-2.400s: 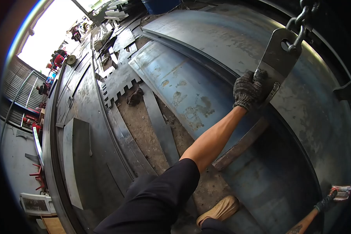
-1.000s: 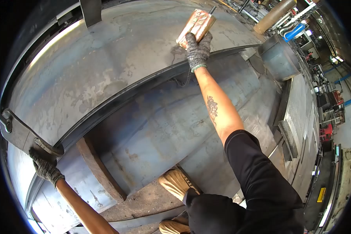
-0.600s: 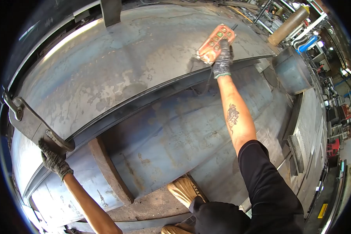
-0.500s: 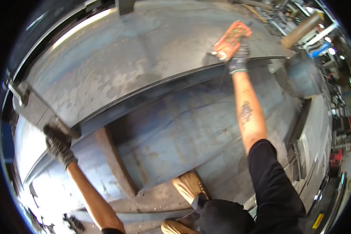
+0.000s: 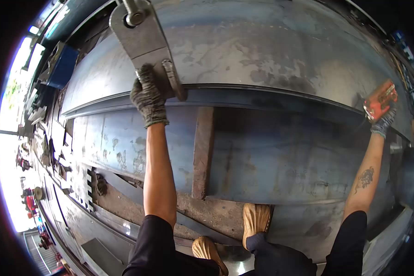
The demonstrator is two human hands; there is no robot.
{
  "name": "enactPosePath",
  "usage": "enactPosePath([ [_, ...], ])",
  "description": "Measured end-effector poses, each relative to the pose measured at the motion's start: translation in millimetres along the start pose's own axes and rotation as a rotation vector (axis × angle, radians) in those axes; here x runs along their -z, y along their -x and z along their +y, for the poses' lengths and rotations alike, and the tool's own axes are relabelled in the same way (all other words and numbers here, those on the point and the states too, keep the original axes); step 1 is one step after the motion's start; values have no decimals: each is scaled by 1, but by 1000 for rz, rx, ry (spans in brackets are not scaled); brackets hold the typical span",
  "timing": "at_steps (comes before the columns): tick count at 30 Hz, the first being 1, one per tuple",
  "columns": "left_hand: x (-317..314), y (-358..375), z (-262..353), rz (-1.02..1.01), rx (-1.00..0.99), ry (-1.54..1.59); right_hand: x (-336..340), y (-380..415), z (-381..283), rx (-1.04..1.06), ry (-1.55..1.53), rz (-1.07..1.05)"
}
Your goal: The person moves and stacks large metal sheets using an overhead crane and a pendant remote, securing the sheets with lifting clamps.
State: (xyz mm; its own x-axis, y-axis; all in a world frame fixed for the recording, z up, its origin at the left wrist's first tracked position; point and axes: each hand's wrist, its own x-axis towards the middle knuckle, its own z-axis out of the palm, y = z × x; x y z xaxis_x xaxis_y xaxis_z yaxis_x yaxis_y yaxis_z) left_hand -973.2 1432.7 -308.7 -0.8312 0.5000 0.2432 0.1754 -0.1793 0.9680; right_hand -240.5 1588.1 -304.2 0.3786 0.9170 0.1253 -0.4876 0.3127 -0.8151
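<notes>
My left hand [image 5: 149, 99], in a grey knitted glove, is closed around the lower end of a steel lifting clamp [image 5: 146, 46]. The clamp sits at the near edge of a large steel sheet [image 5: 285, 53], and a shackle [image 5: 134, 17] passes through the hole at its top. Far to the right, my right hand [image 5: 384, 122], gloved too, grips an orange-red remote control [image 5: 380, 100] over the sheet. The remote's buttons are blurred, and part of its lower end is hidden by the fingers.
Below the raised sheet edge lies another steel sheet [image 5: 280, 156], with a rusty bar [image 5: 202, 154] across it. My tan shoes [image 5: 255, 221] stand at its near side. A blue box [image 5: 63, 66] and scrap metal are at the left.
The view has swung left, so the clamp and my left hand now appear nearer the middle and the remote farther right. Both hands keep their holds.
</notes>
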Motion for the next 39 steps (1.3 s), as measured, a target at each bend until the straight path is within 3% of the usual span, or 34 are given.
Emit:
enactPosePath([
  [1, 3, 0, -1, 13, -3, -3, -5, 5, -3, 6, 24, 32],
  [4, 6, 8, -1, 114, -222, -572, -11, 9, 0, -53, -17, -3],
  [7, 9, 9, 4, 80, -101, -806, -27, 22, 7, 25, 4, 46],
  [8, 7, 11, 0, 98, -182, -684, 3, 1, 9, 7, 7, 21],
  [10, 10, 5, -4, 116, -310, -615, -16, 15, 19, 55, 60, 47],
  [11, 23, -7, -24, 117, -435, -740, -9, 12, 24, 12, -44, -66],
  [12, 38, -24, -60, 129, -552, -959, -1, 10, 24, -134, -370, -393],
  [13, 64, -62, -117, -42, -665, -821, -2, 9, 34, -389, -652, -848],
  [14, 58, -59, -112, -69, -616, -922, 0, -2, 40, -530, -514, -1331],
  [15, 46, -51, -95, -63, -495, -835, -10, 10, 41, -157, -506, -974],
  [16, 36, -42, -74, -30, -306, -633, -19, 22, 41, 284, -45, -321],
  [17, 26, -28, -48, 21, -108, -397, -28, 34, 40, 327, 301, 213],
  [19, 20, -13, -17, 77, 41, -164, -63, 56, 32, 237, 139, 366],
  [23, 15, -5, 9, 61, 10, -370, -66, 66, 33, 213, 195, 373],
  [25, 12, 0, 7, 119, 6, -352, -69, 66, 40, 251, 181, 399],
  [26, 22, -8, -3, 77, 3, -486, -78, 73, 39, 225, 159, 371],
  [29, 24, -39, -56, -91, -263, -713, -33, 47, 50, 321, 292, 301],
  [30, 26, -46, -83, -212, -377, -857, -66, 81, 35, 303, 247, 290],
  [31, 23, -29, -87, -294, -424, -1000, -56, 68, 32, 234, 114, 117],
  [32, 17, -9, -87, -326, -432, -1131, -24, 64, 9, -30, -416, -211],
  [33, 60, -16, -58, -136, -354, -1337, -44, 30, 66, -517, -1242, -428],
  [34, 49, -8, -48, -69, -285, -1310, -7, 5, 55, -916, -2002, -378],
  [35, 35, -1, -40, 45, -213, -1217, 15, -10, 59, -1188, -2446, -232],
  [36, 37, 0, -22, 88, -340, -933, 40, -18, 55, -1283, -2618, -201],
  [39, 50, -1, -2, 188, -411, -773, 35, -12, 71, -1236, -2403, -327],
])
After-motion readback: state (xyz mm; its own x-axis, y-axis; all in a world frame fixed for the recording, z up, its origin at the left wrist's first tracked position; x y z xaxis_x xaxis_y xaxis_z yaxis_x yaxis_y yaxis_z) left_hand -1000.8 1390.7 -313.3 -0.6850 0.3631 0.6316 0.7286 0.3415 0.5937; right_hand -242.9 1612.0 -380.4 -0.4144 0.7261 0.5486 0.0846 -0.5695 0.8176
